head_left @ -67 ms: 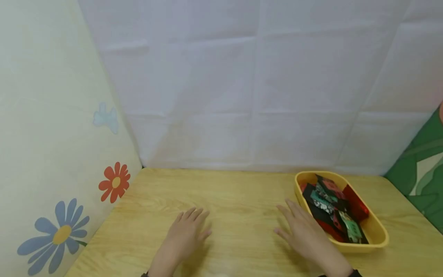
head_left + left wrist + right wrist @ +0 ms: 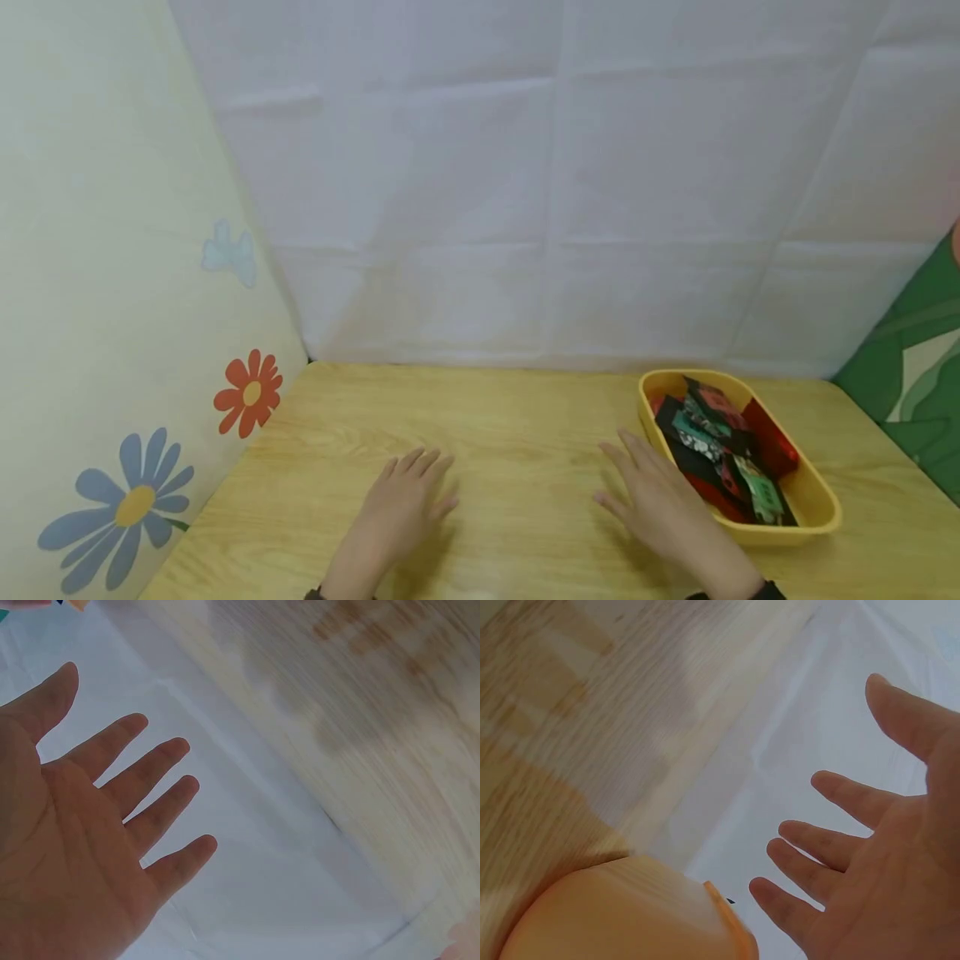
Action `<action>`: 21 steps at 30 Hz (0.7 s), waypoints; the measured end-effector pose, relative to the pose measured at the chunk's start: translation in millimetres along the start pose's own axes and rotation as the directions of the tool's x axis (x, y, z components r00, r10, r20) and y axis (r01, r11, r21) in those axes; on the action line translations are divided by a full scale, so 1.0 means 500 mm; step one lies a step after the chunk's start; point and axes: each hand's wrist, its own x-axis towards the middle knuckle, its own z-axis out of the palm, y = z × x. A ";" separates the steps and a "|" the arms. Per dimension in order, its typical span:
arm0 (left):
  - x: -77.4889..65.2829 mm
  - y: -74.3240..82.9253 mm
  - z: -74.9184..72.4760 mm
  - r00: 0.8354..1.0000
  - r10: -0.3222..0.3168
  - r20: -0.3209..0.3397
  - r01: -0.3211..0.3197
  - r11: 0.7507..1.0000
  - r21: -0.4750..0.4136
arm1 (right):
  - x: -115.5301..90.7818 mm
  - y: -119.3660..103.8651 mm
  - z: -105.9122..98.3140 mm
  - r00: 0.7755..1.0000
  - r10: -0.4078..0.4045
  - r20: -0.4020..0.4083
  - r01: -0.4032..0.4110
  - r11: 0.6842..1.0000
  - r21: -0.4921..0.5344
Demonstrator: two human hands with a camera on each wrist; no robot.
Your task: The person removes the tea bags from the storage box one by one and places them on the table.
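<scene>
My left hand [image 2: 402, 505] is over the wooden table, left of the middle, its fingers spread and nothing in it. In the left wrist view the bare palm of that hand [image 2: 75, 847] shows, fingers apart. To the right, my right hand [image 2: 660, 505] also has its fingers extended and holds nothing. It is close beside a yellow plastic basket [image 2: 813, 512], overlapping its left side in the head view. Inside lies a heap of small flat pieces [image 2: 765, 500] in black, red and green, some patterned. The basket's outer wall [image 2: 637, 915] appears below my right hand [image 2: 885, 877].
The wooden table [image 2: 510, 433] ends at a white cloth backdrop [image 2: 487, 208]. A pale panel [image 2: 90, 250] with flower pictures closes off the left side. At the far right stands a green patterned panel [image 2: 930, 375].
</scene>
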 end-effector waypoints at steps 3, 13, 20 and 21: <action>0.005 -0.001 -0.002 1.000 0.000 0.006 0.000 1.000 0.000 | 0.009 0.003 -0.008 1.000 -0.011 0.007 0.010 1.000 0.024; 0.007 -0.010 0.002 0.999 -0.041 0.035 0.042 0.999 -0.027 | 0.019 0.093 -0.058 0.999 0.006 -0.047 -0.002 0.995 0.097; 0.010 0.000 0.007 0.999 -0.044 0.002 0.044 0.995 -0.086 | -0.008 0.249 -0.113 0.973 0.228 -0.015 -0.217 0.941 0.261; 0.011 0.005 0.008 0.999 -0.037 0.002 0.037 0.994 -0.101 | -0.015 0.271 -0.118 0.966 0.260 -0.008 -0.246 0.926 0.285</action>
